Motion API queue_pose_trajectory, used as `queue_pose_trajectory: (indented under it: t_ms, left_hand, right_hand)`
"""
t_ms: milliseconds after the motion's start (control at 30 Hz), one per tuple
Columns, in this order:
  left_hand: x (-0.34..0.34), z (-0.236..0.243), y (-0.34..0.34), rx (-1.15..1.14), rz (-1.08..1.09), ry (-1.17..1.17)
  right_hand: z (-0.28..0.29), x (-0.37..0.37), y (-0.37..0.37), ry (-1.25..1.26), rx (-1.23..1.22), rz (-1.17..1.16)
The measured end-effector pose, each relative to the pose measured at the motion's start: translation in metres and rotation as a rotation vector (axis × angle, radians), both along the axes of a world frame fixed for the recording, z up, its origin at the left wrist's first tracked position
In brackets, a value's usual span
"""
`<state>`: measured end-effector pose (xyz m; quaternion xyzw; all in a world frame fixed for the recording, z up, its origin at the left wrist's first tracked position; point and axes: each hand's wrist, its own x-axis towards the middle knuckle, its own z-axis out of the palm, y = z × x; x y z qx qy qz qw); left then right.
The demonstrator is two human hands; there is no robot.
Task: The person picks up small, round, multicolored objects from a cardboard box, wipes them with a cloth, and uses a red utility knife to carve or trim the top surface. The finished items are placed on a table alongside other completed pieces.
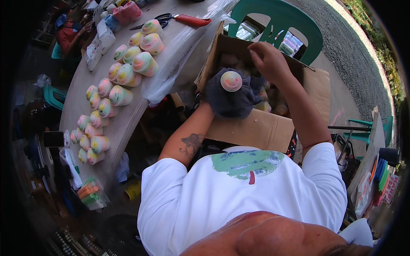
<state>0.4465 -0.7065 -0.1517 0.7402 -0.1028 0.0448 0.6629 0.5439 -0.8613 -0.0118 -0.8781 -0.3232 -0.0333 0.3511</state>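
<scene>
My left hand (pixel 206 108) reaches over the near left side of an open cardboard box (pixel 252 126), its fingers hidden under a dark grey cloth (pixel 237 102). On that cloth, above the covered hand, sits a round pastel cupcake-shaped piece (pixel 231 81) with pink, yellow and green swirls. My right hand (pixel 269 59) hovers by the box's far side with its fingers curled together; whatever they may pinch is too small to make out. More pastel pieces (pixel 264 106) lie inside the box, partly covered by the cloth and my right arm.
Several matching cupcake-shaped pieces (pixel 126 75) stand in groups on the curved table (pixel 136 123) at left. Scissors (pixel 163 18), a red-handled tool (pixel 192 20) and clear plastic film (pixel 164 81) lie there too. Beyond the box is a green chair (pixel 314 30). Another person (pixel 70 36) sits far left.
</scene>
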Motion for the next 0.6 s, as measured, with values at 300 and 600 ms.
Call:
queue_pose_trajectory:
  t_ms: [300,600]
  left_hand:
    - [0.000,0.020,0.000,0.186,-0.108,-0.269]
    - [-0.015,0.030,-0.002,-0.183,-0.106,-0.066]
  right_hand:
    - [-0.024,0.100,0.207,-0.324,-0.153,0.194]
    - [0.044,0.025,0.018,0.355,0.298,0.108]
